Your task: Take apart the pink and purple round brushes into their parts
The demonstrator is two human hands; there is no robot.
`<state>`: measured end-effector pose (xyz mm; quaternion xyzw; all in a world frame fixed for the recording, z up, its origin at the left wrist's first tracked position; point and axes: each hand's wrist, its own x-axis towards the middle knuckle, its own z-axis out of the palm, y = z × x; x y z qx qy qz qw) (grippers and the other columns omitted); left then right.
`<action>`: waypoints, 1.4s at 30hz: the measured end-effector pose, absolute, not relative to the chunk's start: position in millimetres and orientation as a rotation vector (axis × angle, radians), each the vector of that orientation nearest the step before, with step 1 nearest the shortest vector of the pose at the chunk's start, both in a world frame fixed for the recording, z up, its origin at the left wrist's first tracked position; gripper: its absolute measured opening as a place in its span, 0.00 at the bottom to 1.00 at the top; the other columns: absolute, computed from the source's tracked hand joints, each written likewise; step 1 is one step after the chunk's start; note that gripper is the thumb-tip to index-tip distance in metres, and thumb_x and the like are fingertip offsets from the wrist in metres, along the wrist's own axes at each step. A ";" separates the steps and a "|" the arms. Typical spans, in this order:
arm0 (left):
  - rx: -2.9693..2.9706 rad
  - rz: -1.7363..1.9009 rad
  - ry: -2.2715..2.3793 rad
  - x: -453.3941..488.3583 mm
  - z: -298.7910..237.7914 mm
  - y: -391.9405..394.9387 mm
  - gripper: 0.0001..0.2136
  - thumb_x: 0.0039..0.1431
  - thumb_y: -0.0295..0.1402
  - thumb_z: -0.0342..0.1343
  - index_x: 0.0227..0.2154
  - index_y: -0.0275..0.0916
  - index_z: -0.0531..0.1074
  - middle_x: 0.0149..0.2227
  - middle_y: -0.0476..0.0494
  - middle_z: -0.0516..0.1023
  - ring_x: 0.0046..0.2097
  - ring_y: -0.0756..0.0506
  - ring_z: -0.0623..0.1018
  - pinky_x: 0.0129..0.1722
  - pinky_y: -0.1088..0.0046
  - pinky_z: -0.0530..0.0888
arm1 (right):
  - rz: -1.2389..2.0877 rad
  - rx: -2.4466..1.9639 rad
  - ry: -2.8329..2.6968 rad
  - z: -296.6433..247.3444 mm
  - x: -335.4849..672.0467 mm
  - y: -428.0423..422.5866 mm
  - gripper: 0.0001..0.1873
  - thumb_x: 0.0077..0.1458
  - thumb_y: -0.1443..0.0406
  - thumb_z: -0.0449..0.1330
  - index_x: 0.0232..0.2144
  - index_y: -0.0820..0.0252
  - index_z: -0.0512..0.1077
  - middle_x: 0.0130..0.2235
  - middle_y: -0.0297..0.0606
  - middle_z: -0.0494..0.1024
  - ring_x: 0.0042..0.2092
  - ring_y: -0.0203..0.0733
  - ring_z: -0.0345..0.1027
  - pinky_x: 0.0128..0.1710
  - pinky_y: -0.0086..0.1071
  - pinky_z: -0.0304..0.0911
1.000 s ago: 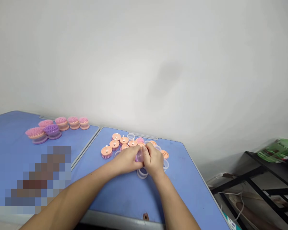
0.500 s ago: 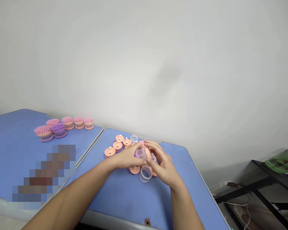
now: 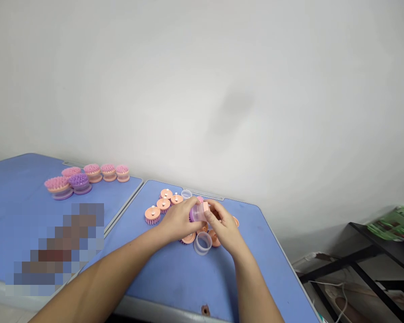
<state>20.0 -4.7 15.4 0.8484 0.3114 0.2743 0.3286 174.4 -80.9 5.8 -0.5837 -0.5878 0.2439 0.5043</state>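
Between my two hands, above the right-hand table, is a round scrub brush (image 3: pixel 198 213) lying sideways, with a clear middle, a purple end at left and an orange part at right. My left hand (image 3: pixel 179 218) is closed round the purple end. On the orange end, my right hand (image 3: pixel 224 224) grips with thumb and fingers. Orange brush heads (image 3: pixel 152 214) with purple bristles underneath and white stems on top lie about my hands, partly hidden by them. A clear plastic cup (image 3: pixel 203 243) stands just below, and another clear cup (image 3: pixel 186 194) is behind.
On the left part of the blue table (image 3: pixel 20 215) stand several whole brushes with pink bristles (image 3: pixel 93 172) and one with purple bristles (image 3: pixel 78 181). A blurred-out patch covers the front left. A black rack (image 3: pixel 360 264) with a green package (image 3: pixel 392 224) is at right.
My right hand's fingers have curled in closer round the orange end of the brush. The left hand keeps its hold. The view has shifted slightly.
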 end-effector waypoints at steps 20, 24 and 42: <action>2.216 0.474 0.636 8.7 18.0 16.9 0.17 0.52 0.41 0.59 0.44 0.42 0.72 0.42 0.46 0.76 0.44 0.42 0.74 0.40 0.70 0.68 | 0.478 -1.369 -1.587 8.2 170.1 -81.7 0.19 0.55 0.61 0.60 0.50 0.53 0.71 0.50 0.39 0.76 0.48 0.45 0.69 0.46 0.39 0.67; 2.035 0.380 0.631 2.0 20.0 29.9 0.19 0.52 0.48 0.59 0.40 0.40 0.70 0.38 0.49 0.72 0.40 0.45 0.72 0.36 0.73 0.68 | 0.506 -1.256 -1.595 11.8 172.2 -85.2 0.20 0.56 0.63 0.60 0.51 0.50 0.71 0.56 0.39 0.73 0.57 0.47 0.65 0.51 0.41 0.66; 1.466 0.696 0.369 14.8 12.1 19.3 0.24 0.46 0.40 0.70 0.44 0.39 0.69 0.46 0.43 0.73 0.50 0.43 0.73 0.47 0.68 0.71 | 0.175 -1.680 -0.885 -12.2 231.0 -62.4 0.21 0.40 0.51 0.66 0.29 0.54 0.61 0.31 0.36 0.76 0.34 0.45 0.72 0.33 0.36 0.64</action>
